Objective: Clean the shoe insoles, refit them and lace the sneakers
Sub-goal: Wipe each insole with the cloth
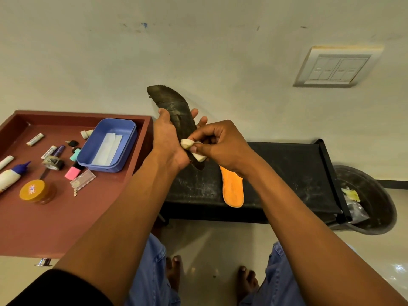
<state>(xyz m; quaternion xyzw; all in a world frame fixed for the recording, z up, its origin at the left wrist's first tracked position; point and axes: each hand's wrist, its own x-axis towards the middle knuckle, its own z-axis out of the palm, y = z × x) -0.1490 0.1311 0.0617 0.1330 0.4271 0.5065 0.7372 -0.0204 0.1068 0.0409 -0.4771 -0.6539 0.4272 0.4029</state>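
From the head camera, a dark insole (174, 111) is gripped by the left hand (167, 138), the thumb laid along its near edge and the fingertips showing past its far edge. The insole is held upright and curved, its upper end bending away above the grip and its lower tip jutting out just below the palm. A small wad of pale cloth (194, 149) is pinched between the thumb and curled fingers of the right hand (220, 144) and is pressed against the insole right beside the left palm.

Below the right hand, an orange insole (233, 188) is laid on a black bench (287, 173), its near end hidden under the wrist. To the left of the grip, a red-brown tray (66, 228) is seen, on which a blue box (108, 144) with white paper inside, a glue bottle (11, 175), a yellow-lidded jar (35, 191) and a pink eraser (72, 173) are set. Well to the right of the grip, past the bench end, a black bin (375, 195) is placed on the floor.
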